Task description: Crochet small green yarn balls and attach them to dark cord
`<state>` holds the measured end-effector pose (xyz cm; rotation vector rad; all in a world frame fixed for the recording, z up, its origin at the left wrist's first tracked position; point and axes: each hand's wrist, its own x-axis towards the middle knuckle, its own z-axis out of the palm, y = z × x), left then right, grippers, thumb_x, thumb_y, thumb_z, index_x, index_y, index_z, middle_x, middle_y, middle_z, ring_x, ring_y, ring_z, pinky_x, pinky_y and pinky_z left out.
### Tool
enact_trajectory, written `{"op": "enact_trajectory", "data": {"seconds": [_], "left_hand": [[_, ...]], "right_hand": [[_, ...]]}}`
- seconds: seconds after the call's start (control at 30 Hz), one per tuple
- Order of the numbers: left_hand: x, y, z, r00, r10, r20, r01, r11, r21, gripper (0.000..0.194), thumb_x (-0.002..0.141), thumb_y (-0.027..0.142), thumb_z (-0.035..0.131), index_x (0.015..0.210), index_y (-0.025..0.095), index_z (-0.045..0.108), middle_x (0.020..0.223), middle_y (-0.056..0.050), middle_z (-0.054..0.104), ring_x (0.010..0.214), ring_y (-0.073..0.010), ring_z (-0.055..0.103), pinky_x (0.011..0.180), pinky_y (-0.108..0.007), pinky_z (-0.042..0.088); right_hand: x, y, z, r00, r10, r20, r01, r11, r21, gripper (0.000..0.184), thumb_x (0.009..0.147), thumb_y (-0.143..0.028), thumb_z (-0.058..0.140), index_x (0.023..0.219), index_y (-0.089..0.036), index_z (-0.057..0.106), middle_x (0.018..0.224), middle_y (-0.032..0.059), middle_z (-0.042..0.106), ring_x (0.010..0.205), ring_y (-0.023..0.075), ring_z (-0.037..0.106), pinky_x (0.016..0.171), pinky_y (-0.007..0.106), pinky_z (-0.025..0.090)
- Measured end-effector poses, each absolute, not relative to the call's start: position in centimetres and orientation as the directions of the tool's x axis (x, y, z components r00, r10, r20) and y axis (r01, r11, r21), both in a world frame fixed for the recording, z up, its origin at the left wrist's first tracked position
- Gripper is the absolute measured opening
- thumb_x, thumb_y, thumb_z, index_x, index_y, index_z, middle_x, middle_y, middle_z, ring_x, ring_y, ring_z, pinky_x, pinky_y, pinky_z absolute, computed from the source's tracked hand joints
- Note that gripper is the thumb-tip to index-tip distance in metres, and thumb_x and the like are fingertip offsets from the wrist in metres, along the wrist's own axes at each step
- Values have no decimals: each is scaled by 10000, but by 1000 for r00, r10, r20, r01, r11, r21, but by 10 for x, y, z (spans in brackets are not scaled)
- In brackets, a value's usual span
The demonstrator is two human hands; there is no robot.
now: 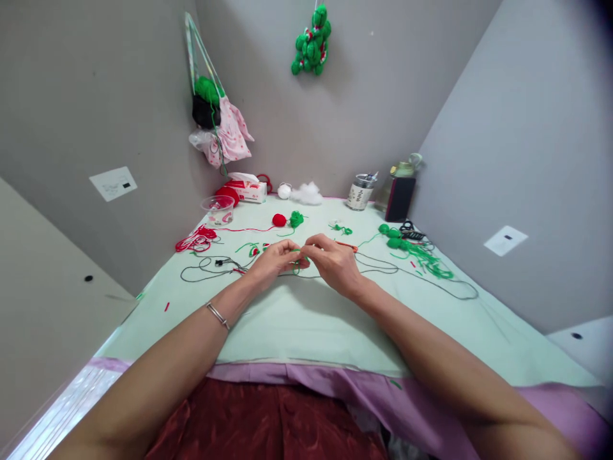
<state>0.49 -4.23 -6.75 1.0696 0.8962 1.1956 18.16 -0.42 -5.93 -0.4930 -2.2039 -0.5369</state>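
Note:
My left hand (278, 260) and my right hand (334, 260) meet over the middle of the table, fingertips pinched together. Between them is a small piece of green yarn (296, 266), with a loop hanging below my left fingers. The fingers hide most of it. An orange stick-like tool (348, 246) shows just behind my right hand; I cannot tell whether the hand touches it. Small red, white and green crocheted pieces (254, 252) lie behind my left hand. A dark cord (378, 263) runs across the table beneath both hands.
A red yarn ball (279, 220) and green yarn bundle (296, 219) lie farther back. Red yarn (196, 239) and a clear tub (220, 212) are at left. Green balls and strands (433, 263), scissors (407, 227), a pen can (360, 193) and a phone-like dark slab (400, 200) stand right.

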Motion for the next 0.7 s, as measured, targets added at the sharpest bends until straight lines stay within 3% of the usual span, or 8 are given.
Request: {"op": "enact_trajectory", "data": {"seconds": [0.13,0.23,0.3,0.37,0.43,0.5,0.57,0.7], "left_hand": [[7,-42,-67,102,995,2,-229,21,973,293,671,296,807,766,152,571,746,17,634,724,-127,658,773,-289,510],[7,-41,-69,47,999,0,-177,8,984,269,649,249,792,734,159,553,668,35,604,668,-126,640,720,-281,511],[6,-40,-71,21,1000,-2,-164,6,986,290,632,247,803,722,163,540,633,43,586,650,-128,633,718,-292,518],[6,-39,-73,54,998,10,-176,0,984,310,653,295,812,741,161,546,653,32,606,665,-132,639,767,-325,531],[6,-39,-74,111,993,32,-171,-13,985,314,692,340,799,771,155,558,680,15,636,676,-133,645,814,-358,533],[6,-39,-74,136,990,38,-142,-19,990,293,715,331,781,790,155,558,690,7,654,686,-140,658,818,-364,532],[6,-39,-73,138,990,27,-100,-13,995,261,721,288,763,793,162,546,689,4,665,692,-152,673,770,-334,529],[5,-39,-70,171,984,57,-13,-56,998,197,749,252,716,805,170,545,620,6,657,621,-144,658,647,-258,480]], "right_hand": [[184,-13,-58,-695,159,701,445,861,246,355,954,-53,400,995,-224,709,906,15,727,673,87,586,593,224,364],[183,-20,-56,-709,210,673,403,904,143,376,969,-81,365,1058,-228,700,975,45,738,730,109,638,626,233,415],[181,-22,-55,-687,282,669,377,926,-3,337,979,-130,369,1056,-221,684,1033,70,735,823,135,670,679,246,450],[178,-21,-53,-633,432,643,360,899,-250,255,979,-178,391,1011,-215,641,952,63,738,808,144,678,684,254,464],[177,-17,-49,-581,617,530,293,766,-572,154,984,-238,404,964,-215,555,779,20,711,695,137,664,614,246,456],[178,-13,-42,-580,727,368,169,549,-818,122,991,-310,419,929,-220,474,649,-23,650,576,130,623,532,232,425],[182,-10,-34,-610,744,273,47,377,-925,181,981,-380,462,904,-217,450,582,-45,591,498,116,556,481,222,376],[190,-9,-18,-637,721,274,-171,214,-962,266,917,-434,590,849,-199,483,507,-103,344,441,66,305,468,211,259]]}}
